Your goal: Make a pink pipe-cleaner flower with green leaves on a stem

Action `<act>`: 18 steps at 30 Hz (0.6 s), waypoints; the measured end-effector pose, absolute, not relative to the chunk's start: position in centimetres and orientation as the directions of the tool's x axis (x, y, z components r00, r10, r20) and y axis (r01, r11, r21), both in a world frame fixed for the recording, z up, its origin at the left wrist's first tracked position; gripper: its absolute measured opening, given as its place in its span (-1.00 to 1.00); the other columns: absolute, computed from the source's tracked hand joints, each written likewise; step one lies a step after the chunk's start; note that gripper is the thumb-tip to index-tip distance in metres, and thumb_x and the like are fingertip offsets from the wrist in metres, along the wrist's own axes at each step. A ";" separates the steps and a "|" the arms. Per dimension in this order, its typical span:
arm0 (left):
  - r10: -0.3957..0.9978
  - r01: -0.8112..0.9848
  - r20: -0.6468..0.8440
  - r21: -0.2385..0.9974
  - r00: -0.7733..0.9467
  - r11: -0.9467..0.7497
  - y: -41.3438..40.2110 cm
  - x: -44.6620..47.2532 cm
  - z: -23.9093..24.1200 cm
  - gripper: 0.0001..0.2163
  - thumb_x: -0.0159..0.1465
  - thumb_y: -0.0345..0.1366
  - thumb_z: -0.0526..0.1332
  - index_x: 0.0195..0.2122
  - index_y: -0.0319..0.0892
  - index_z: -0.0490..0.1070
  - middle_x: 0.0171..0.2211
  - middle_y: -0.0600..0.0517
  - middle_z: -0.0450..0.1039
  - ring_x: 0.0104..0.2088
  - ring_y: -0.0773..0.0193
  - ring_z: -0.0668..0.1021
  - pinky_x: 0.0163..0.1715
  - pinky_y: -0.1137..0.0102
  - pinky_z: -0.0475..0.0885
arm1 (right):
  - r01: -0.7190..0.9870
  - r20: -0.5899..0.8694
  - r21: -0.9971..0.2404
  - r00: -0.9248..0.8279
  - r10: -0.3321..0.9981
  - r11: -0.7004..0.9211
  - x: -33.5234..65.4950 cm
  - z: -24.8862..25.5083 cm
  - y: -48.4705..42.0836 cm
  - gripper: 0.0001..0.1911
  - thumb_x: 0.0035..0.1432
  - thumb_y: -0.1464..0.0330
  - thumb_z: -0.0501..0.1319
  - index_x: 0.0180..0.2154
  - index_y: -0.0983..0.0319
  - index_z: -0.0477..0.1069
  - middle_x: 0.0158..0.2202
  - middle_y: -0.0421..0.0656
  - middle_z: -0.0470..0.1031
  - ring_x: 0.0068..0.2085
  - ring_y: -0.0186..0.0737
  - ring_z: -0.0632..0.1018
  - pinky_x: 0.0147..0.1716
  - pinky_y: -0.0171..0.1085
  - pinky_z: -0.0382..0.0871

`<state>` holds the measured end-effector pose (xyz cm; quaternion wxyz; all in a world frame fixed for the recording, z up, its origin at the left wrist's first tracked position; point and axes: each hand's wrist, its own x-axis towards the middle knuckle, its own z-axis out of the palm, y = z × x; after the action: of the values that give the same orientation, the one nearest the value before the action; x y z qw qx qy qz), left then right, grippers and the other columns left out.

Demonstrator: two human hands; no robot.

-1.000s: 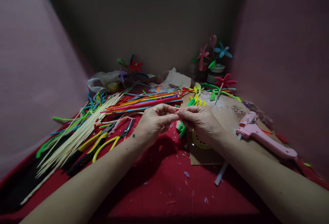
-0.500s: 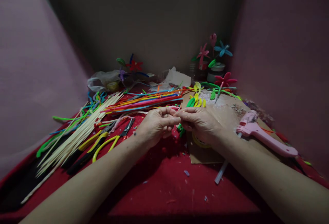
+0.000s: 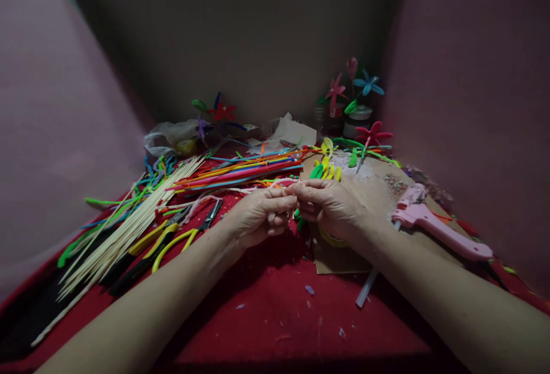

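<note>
My left hand [image 3: 260, 216] and my right hand [image 3: 330, 207] meet over the middle of the table, thumbs and fingers pinched together. Whatever sits between the fingertips is too small and hidden to name. Just behind the fingers curves a pale pink pipe cleaner [image 3: 283, 181]; I cannot tell whether it is held. Yellow pipe-cleaner loops [image 3: 330, 172] and a green pipe-cleaner leaf [image 3: 317, 171] lie behind my right hand. Partly under that hand is a yellow ring [image 3: 333, 240], on a piece of cardboard [image 3: 339, 264].
A pink glue gun [image 3: 442, 228] rests at right, its glue stick [image 3: 366, 289] pointing forward. Wooden sticks [image 3: 133, 228], yellow-handled pliers [image 3: 163, 242] and cutters [image 3: 208, 219] lie left. Pipe cleaners [image 3: 244, 170] stretch across behind, with a red pipe-cleaner flower [image 3: 222, 111] farther back.
My hands stay pinched together, with the fingertips drawn slightly closer. The whole view has shifted a little, so the things appear slightly farther left.
</note>
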<state>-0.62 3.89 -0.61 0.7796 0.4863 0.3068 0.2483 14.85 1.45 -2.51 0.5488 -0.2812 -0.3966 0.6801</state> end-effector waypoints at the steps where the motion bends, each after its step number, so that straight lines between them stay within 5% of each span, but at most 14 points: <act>1: 0.691 -0.103 -0.232 0.908 0.685 0.407 3.9 -0.6 -0.6 -0.87 0.06 -0.34 0.30 -0.41 -0.26 0.39 -0.66 0.19 0.11 -0.70 0.58 0.12 -0.75 0.63 0.02 | -0.540 0.059 -0.836 -0.259 0.964 -0.094 14.9 -2.6 1.4 -0.87 -0.15 0.37 0.37 -0.47 0.28 0.52 -0.62 -0.30 0.29 -0.61 -0.52 0.20 -0.64 -0.44 0.01; 18: 0.673 -0.077 -0.242 0.910 0.699 0.407 4.0 -0.9 -0.5 -0.88 0.05 -0.34 0.30 -0.44 -0.29 0.42 -0.65 0.15 0.24 -0.72 0.58 0.15 -0.80 0.63 0.05 | -0.498 0.090 -0.864 -0.286 0.954 -0.068 14.7 -2.7 1.4 -0.89 -0.09 0.38 0.31 -0.44 0.29 0.51 -0.64 -0.28 0.33 -0.63 -0.47 0.28 -0.66 -0.41 0.11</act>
<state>-0.87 3.96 -0.50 0.7815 0.4887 0.3049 0.2397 14.68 1.36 -2.66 0.5340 -0.2679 -0.4251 0.6799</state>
